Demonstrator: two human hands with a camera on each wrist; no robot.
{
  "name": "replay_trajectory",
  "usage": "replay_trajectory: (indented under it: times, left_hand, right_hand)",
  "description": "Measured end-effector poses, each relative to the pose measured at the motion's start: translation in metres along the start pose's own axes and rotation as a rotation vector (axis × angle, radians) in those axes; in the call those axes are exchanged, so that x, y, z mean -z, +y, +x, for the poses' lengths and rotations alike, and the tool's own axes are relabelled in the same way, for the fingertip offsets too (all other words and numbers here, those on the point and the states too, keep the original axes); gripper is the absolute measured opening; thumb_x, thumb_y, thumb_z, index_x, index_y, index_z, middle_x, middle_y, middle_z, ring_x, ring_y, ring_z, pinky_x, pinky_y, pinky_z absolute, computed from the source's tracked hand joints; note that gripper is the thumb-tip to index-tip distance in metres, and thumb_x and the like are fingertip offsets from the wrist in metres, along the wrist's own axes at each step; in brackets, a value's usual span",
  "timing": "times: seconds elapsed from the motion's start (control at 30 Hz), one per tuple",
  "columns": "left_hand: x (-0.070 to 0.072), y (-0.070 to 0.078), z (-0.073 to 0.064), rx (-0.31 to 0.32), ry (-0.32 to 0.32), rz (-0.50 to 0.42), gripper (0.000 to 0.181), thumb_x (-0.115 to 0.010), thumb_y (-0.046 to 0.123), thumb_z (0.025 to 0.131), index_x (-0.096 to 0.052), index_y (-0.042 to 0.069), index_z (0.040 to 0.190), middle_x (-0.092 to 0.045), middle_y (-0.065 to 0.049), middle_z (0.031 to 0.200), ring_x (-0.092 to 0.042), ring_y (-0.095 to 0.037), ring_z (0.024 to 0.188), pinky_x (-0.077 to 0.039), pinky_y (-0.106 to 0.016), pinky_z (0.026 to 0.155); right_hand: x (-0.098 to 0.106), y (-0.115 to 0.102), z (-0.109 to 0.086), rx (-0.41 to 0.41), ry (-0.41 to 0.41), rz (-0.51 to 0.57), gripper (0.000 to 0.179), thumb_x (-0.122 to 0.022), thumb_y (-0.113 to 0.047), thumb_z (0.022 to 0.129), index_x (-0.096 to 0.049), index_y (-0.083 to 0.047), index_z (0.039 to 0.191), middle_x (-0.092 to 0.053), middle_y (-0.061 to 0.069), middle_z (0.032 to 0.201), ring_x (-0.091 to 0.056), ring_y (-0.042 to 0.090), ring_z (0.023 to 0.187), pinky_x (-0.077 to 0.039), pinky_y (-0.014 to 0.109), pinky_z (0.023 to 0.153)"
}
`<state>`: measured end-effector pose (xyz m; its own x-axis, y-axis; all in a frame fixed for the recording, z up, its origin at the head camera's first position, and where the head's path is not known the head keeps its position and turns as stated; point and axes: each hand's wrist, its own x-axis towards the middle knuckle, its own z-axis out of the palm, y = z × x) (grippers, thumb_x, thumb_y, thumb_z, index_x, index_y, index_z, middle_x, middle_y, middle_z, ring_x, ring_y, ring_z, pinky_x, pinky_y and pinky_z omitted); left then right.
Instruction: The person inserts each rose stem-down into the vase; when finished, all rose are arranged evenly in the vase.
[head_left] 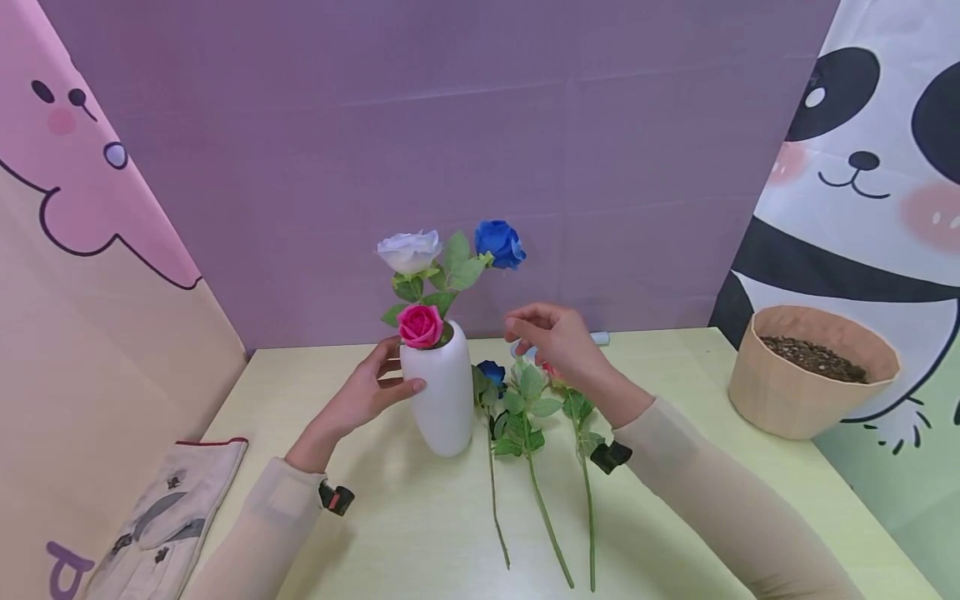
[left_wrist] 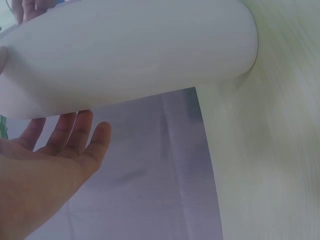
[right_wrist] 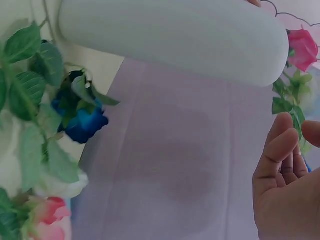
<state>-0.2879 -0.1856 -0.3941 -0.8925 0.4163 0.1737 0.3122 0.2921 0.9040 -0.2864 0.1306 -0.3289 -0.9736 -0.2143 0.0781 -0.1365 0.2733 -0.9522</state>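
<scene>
A white vase (head_left: pixel 441 408) stands upright on the table, with a white rose (head_left: pixel 409 252), a blue rose (head_left: pixel 500 243) and a pink rose (head_left: pixel 420 326) in its mouth. My left hand (head_left: pixel 372 383) holds the vase near its top, thumb across the front and fingers round the far side; in the left wrist view the fingertips (left_wrist: pixel 84 118) are right at its wall. To the right of the vase my right hand (head_left: pixel 553 340) hovers in the air with loosely bent fingers and nothing in them. Below it lie several cut roses, among them a dark blue rose (right_wrist: pixel 82 120) and a coral-pink rose (right_wrist: pixel 50 217).
Long green stems (head_left: pixel 546 521) stretch toward the table's near side. At the right stands a tan pot (head_left: pixel 772 392) with dark soil-like filling. A folded grey cloth (head_left: pixel 161 521) lies at the left edge. A purple backdrop (head_left: pixel 450 125) hangs behind the table.
</scene>
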Motion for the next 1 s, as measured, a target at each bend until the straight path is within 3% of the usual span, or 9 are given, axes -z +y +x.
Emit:
replay_trajectory:
  times: [0.33,0.53,0.77,1.0]
  left_hand:
    - [0.0,0.001,0.0,0.009,-0.004,0.003,0.075,-0.075,0.029,0.09,-0.032,0.021,0.151,-0.047,-0.01,0.145,-0.052,-0.036,0.133,-0.052,-0.047,0.107]
    - [0.0,0.002,0.001,0.012,-0.002,0.009,0.075,-0.075,0.028,0.09,-0.032,0.02,0.151,-0.047,-0.01,0.145,-0.051,-0.037,0.133,-0.05,-0.048,0.108]
    - [0.0,0.001,0.001,0.011,0.001,0.021,0.074,-0.075,0.029,0.091,-0.033,0.021,0.151,-0.047,-0.009,0.144,-0.051,-0.036,0.133,-0.05,-0.049,0.108]
    - [0.0,0.001,0.0,0.013,-0.008,0.008,0.074,-0.075,0.028,0.091,-0.032,0.02,0.151,-0.046,-0.01,0.146,-0.05,-0.038,0.134,-0.052,-0.048,0.106]
  right_hand:
    - [0.018,0.026,-0.012,-0.047,-0.04,-0.039,0.034,-0.063,-0.039,0.098,-0.067,-0.014,0.121,-0.072,0.004,0.102,-0.069,0.019,0.083,-0.053,0.025,0.057]
    - [0.025,0.037,-0.019,-0.07,-0.042,-0.032,0.031,-0.062,-0.036,0.099,-0.067,-0.011,0.117,-0.072,0.006,0.104,-0.069,0.028,0.091,-0.053,0.025,0.062]
    - [0.033,0.052,-0.029,-0.078,-0.047,-0.103,0.032,-0.06,-0.033,0.1,-0.066,-0.009,0.12,-0.073,0.006,0.102,-0.069,0.021,0.086,-0.055,0.031,0.063]
    - [0.04,0.071,-0.039,-0.114,-0.057,-0.128,0.036,-0.063,-0.034,0.099,-0.065,-0.007,0.122,-0.074,0.01,0.106,-0.069,0.023,0.087,-0.056,0.035,0.064]
